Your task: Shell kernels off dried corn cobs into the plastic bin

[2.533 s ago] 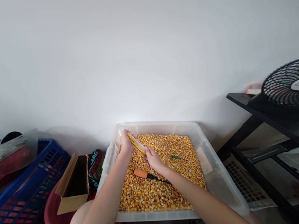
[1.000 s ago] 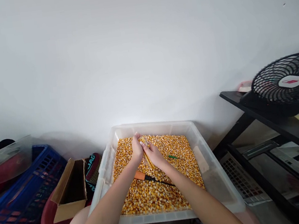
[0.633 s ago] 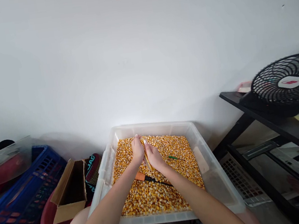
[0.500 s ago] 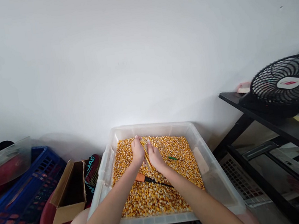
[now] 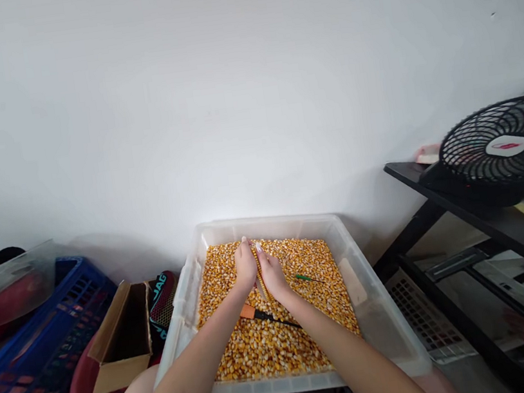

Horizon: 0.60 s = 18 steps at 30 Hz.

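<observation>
Left hand and right hand both grip the corn cob. Cob lies between them, long axis near-far, near end above loose kernels.

Plain white wall behind, black-framed stand at right.

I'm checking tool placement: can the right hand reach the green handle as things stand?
Probably yes: the green handle lies uncovered on the kernels beside the right hand, though that hand would likely need to release the cob.
</observation>
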Motion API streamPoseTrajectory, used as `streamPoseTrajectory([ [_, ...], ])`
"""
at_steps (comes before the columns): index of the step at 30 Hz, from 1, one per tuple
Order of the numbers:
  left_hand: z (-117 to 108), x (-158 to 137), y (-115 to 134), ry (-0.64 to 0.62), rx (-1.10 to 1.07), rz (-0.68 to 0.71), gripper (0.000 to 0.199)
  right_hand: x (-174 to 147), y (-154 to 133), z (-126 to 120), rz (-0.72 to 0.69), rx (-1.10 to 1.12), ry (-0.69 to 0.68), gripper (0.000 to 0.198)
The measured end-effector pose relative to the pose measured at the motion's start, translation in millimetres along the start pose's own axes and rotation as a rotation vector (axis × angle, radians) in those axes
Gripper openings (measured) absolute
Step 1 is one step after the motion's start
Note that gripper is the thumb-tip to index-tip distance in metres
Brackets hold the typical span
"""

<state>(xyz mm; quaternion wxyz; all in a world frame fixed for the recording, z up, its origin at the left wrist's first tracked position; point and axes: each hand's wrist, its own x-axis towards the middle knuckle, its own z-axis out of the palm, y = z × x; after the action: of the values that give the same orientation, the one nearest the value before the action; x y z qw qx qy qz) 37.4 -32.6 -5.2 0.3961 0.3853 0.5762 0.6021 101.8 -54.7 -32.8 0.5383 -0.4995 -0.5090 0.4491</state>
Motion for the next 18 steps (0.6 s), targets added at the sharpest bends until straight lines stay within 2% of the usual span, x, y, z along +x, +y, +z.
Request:
streamPoseTrajectory([
  [4,1,4,-2,0.002,-0.009,-0.029,0.028,0,1,0,-0.015,-0.026,0.01,0.057],
  [8,0,10,-11,0.028,-0.005,-0.023,0.024,4,1,0,-0.003,0.008,-0.058,0.054],
  [13,0,17,-25,-0.053,-0.03,0.053,0.027,7,2,1,0.05,0.099,-0.106,0.051],
  [18,0,17,-21,0.018,-0.056,-0.048,0.022,8,7,3,0.083,0.073,-0.094,0.058],
])
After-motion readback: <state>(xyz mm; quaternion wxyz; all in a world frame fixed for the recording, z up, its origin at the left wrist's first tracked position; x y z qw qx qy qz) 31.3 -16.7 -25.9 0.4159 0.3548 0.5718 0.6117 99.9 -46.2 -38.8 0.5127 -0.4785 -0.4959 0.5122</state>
